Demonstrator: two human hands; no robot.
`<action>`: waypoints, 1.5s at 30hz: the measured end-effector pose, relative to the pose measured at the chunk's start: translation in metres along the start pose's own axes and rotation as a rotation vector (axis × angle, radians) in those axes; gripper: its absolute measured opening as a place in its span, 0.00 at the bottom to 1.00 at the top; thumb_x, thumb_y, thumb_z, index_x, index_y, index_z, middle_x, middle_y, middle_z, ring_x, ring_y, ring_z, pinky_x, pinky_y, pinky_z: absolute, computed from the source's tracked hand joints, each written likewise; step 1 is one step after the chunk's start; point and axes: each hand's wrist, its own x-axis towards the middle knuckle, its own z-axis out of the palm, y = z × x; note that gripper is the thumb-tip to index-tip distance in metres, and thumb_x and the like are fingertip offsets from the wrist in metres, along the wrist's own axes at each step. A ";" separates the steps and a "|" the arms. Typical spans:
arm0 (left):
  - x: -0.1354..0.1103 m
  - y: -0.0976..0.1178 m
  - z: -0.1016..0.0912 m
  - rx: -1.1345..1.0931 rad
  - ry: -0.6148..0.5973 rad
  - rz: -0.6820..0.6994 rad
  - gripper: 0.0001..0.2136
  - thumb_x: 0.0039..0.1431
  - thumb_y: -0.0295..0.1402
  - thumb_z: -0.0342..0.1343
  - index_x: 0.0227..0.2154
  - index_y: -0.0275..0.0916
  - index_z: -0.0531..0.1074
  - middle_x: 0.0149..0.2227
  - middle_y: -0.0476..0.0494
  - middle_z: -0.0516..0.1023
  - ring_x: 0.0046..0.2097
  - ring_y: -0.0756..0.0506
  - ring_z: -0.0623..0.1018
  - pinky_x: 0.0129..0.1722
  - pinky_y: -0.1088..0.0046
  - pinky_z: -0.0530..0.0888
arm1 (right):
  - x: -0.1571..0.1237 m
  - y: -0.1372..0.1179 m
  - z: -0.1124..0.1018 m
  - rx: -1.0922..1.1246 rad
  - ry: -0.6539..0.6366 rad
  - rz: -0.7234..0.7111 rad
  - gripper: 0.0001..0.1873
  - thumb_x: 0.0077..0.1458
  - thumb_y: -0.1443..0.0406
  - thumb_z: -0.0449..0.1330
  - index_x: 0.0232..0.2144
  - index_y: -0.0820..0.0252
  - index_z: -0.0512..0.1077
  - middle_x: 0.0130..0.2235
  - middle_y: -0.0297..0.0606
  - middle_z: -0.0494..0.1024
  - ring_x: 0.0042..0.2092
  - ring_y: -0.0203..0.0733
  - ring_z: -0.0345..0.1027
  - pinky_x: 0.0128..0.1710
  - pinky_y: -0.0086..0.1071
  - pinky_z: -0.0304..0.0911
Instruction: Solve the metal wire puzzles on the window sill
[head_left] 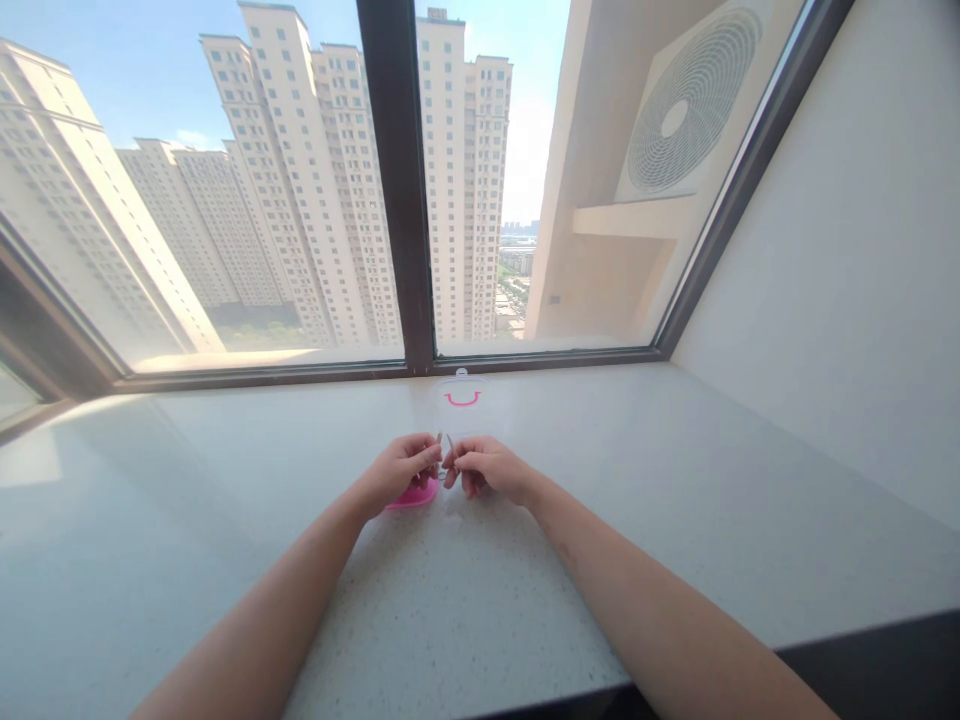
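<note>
Both of my hands meet at the middle of a pale speckled stone sill (pixel 225 520). My left hand (pixel 401 468) and my right hand (pixel 484 466) are closed in a pinch, each on a thin, small stick-like piece (pixel 444 440) that pokes up between them; I cannot name it. Part of a pink object (pixel 414 496) shows on the sill under my left hand. Just beyond the fingers lies a clear plastic package (pixel 463 398) with a pink curved mark on it.
A large window (pixel 300 200) with a dark frame (pixel 397 180) runs along the back of the sill. A white wall (pixel 847 280) rises on the right. The sill's dark front edge (pixel 885 650) is at the lower right.
</note>
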 end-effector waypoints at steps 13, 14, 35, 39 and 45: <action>0.000 0.001 -0.006 0.045 0.028 0.010 0.15 0.52 0.44 0.56 0.25 0.34 0.69 0.17 0.51 0.68 0.21 0.53 0.67 0.22 0.78 0.62 | -0.004 -0.003 0.002 0.016 -0.141 0.027 0.11 0.53 0.64 0.48 0.31 0.64 0.67 0.28 0.38 0.75 0.20 0.31 0.63 0.17 0.23 0.55; 0.000 0.001 -0.006 0.044 0.024 0.010 0.15 0.52 0.43 0.56 0.25 0.34 0.69 0.18 0.50 0.69 0.21 0.53 0.68 0.22 0.78 0.62 | -0.004 -0.003 0.003 0.017 -0.149 0.031 0.11 0.54 0.64 0.47 0.31 0.64 0.67 0.28 0.39 0.75 0.20 0.31 0.63 0.16 0.23 0.55; 0.000 -0.005 -0.001 -0.075 0.021 -0.018 0.14 0.51 0.42 0.57 0.26 0.34 0.67 0.24 0.45 0.75 0.27 0.49 0.75 0.31 0.72 0.72 | 0.004 0.006 0.007 0.016 -0.072 0.004 0.07 0.52 0.65 0.49 0.32 0.63 0.63 0.27 0.38 0.74 0.20 0.32 0.64 0.17 0.24 0.57; 0.002 -0.006 -0.002 -0.099 0.019 -0.027 0.14 0.51 0.42 0.57 0.26 0.34 0.69 0.24 0.46 0.74 0.28 0.49 0.75 0.32 0.72 0.72 | 0.005 0.008 0.005 0.046 -0.092 0.041 0.07 0.50 0.66 0.49 0.33 0.62 0.63 0.28 0.38 0.75 0.20 0.32 0.64 0.18 0.24 0.57; 0.002 -0.003 -0.002 -0.137 -0.015 -0.041 0.14 0.49 0.42 0.59 0.26 0.33 0.70 0.25 0.45 0.75 0.29 0.49 0.75 0.33 0.71 0.72 | 0.006 0.011 0.004 0.041 -0.100 0.043 0.09 0.44 0.70 0.49 0.32 0.61 0.62 0.27 0.37 0.74 0.21 0.32 0.65 0.18 0.23 0.59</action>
